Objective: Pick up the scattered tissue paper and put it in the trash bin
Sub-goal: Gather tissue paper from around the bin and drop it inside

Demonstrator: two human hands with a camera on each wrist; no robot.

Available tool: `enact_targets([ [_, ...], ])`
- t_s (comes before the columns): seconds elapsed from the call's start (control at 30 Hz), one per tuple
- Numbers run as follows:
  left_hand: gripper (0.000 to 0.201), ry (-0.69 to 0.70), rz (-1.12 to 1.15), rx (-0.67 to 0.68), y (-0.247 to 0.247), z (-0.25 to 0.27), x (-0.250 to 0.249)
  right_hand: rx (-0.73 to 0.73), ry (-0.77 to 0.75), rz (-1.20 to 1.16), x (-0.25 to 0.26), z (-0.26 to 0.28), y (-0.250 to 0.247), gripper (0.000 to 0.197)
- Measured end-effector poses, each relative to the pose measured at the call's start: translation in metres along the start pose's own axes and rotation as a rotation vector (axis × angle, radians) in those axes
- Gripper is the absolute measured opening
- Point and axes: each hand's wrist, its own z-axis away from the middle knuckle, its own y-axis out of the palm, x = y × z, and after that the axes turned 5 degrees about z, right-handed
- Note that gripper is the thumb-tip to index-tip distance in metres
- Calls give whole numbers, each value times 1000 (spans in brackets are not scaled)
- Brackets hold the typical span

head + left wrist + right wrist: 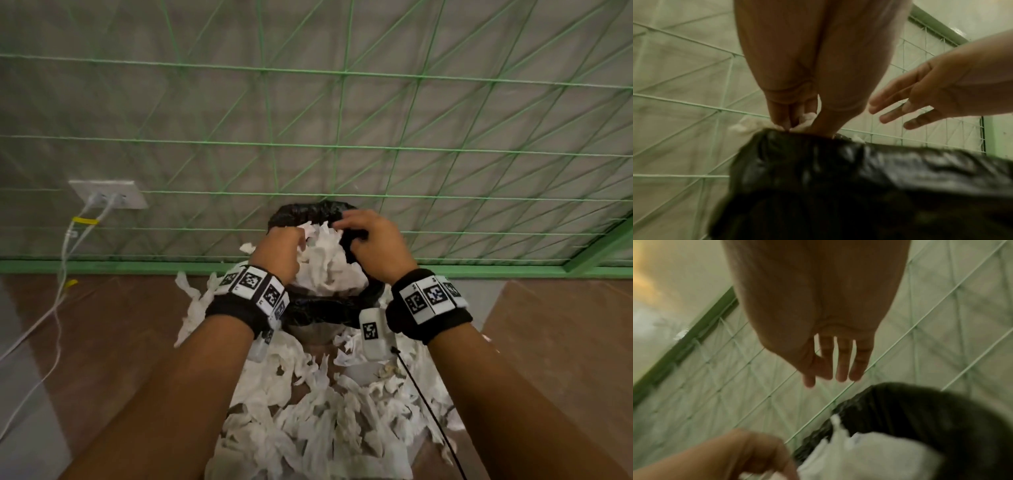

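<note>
A bin lined with a black bag (310,209) stands against the wall, heaped with white tissue paper (329,263). My left hand (296,241) is at the bin's left side. Its fingers are curled into the heap, and in the left wrist view they pinch a tuft of tissue (804,117) just above the black bag (859,178). My right hand (346,228) hovers over the bin's right rim with straight, spread fingers (841,368) and holds nothing. More tissue paper (318,411) lies scattered over the floor in front of the bin and under my forearms.
A green string grid (342,145) covers the grey wall, with a green skirting strip (102,266) at its foot. A wall socket (109,195) at the left has white cables (60,274) hanging to the brown floor. A thin black cable (426,407) trails from my right wrist.
</note>
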Motion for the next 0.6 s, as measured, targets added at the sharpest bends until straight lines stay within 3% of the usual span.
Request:
enact_targets([
  [0.1, 30, 17, -80, 141, 15, -8, 0, -322, 247, -48, -31, 3, -19, 41],
  [0.17, 29, 34, -56, 273, 23, -14, -2, -362, 448, 39, -72, 14, -27, 35],
  [0.23, 31, 57, -3, 337, 27, -17, -2, -130, 635, 199, -116, 37, -23, 31],
  [0.3, 43, 81, 60, 332, 25, -14, -3, 191, 803, 355, -155, 72, -5, 42],
  [0.33, 48, 105, 79, 287, 22, -12, -5, 331, 869, 349, -165, 90, 6, 54],
  [0.4, 52, 180, 69, 93, 13, -4, -9, 512, 835, 346, -173, 120, 29, 68],
  [0.47, 45, 235, 100, -146, 0, 2, -8, 578, 726, 449, -172, 138, 46, 51],
  [0.53, 33, 168, 278, -369, -9, 7, 6, 554, 711, 561, -170, 137, 51, 37],
  [0.6, 27, -43, 537, -614, -10, 17, 34, 551, 768, 641, -170, 124, 47, 36],
])
